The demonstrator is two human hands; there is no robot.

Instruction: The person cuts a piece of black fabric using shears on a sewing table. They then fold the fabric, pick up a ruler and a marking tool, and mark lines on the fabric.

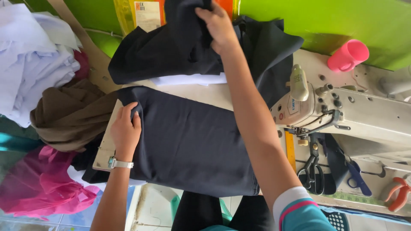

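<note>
A: Left hand (125, 128)?
B: Flat on folded dark navy cloth (192, 145), nine o'clock edge.
A: Right hand (218, 25)?
B: Twelve o'clock, gripping bunched dark navy fabric (171, 51). Cream sewing machine (342, 115) at three o'clock.

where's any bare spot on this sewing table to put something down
Little is bare. One pale strip of table lies between the flat dark cloth and the bunched dark cloth gripped by the right hand. Left hand presses the flat cloth's corner. The right side is crowded: sewing machine, scissors, pink cup.
</note>
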